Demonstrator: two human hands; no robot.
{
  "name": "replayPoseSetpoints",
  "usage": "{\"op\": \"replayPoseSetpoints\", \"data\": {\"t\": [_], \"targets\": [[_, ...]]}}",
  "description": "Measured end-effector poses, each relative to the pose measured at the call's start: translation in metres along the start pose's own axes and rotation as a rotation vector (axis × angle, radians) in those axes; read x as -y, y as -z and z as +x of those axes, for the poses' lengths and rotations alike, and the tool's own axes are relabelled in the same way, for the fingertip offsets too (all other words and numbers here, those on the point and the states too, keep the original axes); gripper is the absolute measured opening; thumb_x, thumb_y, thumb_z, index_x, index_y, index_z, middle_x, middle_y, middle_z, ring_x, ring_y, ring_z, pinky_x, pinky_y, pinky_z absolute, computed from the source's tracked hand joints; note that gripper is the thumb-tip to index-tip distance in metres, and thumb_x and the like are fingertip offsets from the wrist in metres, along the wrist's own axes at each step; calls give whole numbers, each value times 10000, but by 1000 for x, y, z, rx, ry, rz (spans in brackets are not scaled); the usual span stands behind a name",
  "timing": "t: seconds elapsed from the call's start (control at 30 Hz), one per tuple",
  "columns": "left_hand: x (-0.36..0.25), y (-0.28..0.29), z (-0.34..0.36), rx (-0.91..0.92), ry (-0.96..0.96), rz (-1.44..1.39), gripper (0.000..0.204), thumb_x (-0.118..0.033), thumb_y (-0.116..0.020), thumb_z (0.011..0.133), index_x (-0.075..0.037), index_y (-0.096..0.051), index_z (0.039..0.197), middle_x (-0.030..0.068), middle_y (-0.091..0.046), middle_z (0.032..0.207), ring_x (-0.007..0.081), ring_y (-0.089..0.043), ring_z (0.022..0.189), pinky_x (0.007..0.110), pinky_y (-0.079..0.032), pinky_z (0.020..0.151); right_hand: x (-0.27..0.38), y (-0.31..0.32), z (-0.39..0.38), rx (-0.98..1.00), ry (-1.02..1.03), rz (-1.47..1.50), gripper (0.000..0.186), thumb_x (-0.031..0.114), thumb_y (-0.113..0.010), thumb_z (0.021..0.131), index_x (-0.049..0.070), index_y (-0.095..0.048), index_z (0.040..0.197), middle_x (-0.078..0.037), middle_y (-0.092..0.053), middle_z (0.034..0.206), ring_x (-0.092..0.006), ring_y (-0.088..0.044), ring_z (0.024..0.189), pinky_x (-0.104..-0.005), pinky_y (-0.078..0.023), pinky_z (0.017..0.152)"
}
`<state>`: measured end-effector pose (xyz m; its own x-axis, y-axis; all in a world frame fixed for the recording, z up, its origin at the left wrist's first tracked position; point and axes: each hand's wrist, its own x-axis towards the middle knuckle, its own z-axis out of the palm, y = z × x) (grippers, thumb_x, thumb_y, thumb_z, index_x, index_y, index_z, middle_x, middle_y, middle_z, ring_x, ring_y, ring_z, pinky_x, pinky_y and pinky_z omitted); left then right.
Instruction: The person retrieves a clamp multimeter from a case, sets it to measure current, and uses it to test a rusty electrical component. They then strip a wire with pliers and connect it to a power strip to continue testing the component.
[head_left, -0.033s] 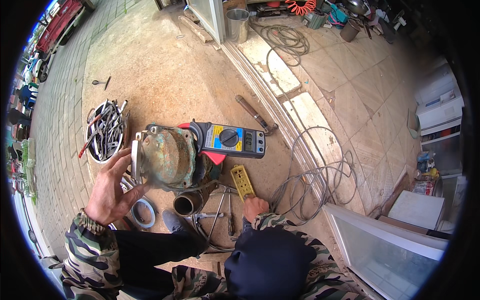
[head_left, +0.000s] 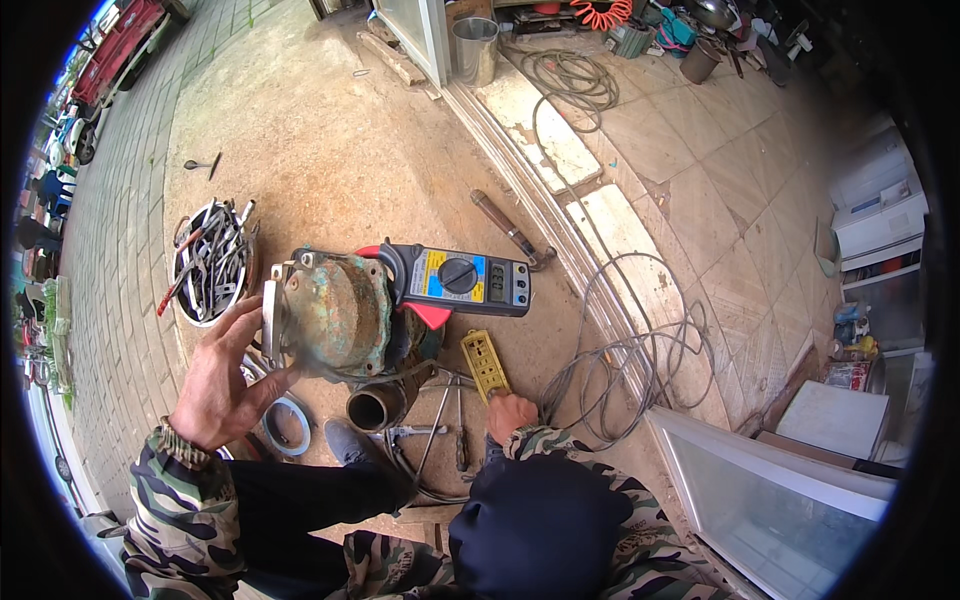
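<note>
My left hand (head_left: 225,375) rests with fingers and thumb spread against the silver end plate of a corroded, green-stained pump motor (head_left: 335,315). A clamp meter (head_left: 455,280), dark grey with a red trigger and a lit display, lies against the motor's right side, its jaws partly hidden behind it. My right hand (head_left: 510,415) is closed around the near end of a yellow power strip (head_left: 484,362). Below the motor a round pipe opening (head_left: 368,409) faces me, with a cable across its top. Beside it lie a screwdriver (head_left: 461,440) and other tools.
A bucket full of metal tools (head_left: 213,262) stands left of the motor. A hammer (head_left: 507,222) lies beyond the meter by the door track. Coiled cable (head_left: 640,370) spreads across the threshold at right. A metal ring (head_left: 287,425) lies near my foot; a glass door panel (head_left: 770,480) is at lower right.
</note>
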<state>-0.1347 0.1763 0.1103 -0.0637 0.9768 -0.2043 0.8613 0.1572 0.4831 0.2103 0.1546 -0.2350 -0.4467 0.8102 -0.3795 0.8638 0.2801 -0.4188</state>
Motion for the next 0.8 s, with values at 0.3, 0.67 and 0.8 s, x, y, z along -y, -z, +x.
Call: {"op": "replayPoseSetpoints", "data": {"t": [0.3, 0.67, 0.8], "targets": [[-5, 2, 2, 3, -19, 27, 686, -272, -876, 804, 58, -607, 1342, 277, -571, 1409, 439, -576, 1301, 476, -463, 1093, -5, -6, -2, -96, 49, 13, 198, 216, -704, 829, 22, -663, 835, -184, -697, 676, -377, -724, 638, -472, -583, 560], [-4, 2, 1, 7, -13, 49, 694, -272, -885, 791, 56, -609, 1337, 276, -570, 1408, 436, -576, 1303, 475, -458, 1095, -12, -19, -2, -73, 76, 11, 202, 227, -704, 829, 30, -666, 846, -178, -695, 676, -378, -717, 631, -474, -578, 555], [-7, 2, 1, 8, 12, 15, 589, -178, -837, 803, 68, -619, 1292, 306, -552, 1428, 475, -551, 1325, 492, -456, 1113, 1, 5, -2, -22, 34, 31, 168, 187, -672, 852, 23, -704, 834, -209, -719, 732, -390, -743, 694, -482, -601, 613]]}}
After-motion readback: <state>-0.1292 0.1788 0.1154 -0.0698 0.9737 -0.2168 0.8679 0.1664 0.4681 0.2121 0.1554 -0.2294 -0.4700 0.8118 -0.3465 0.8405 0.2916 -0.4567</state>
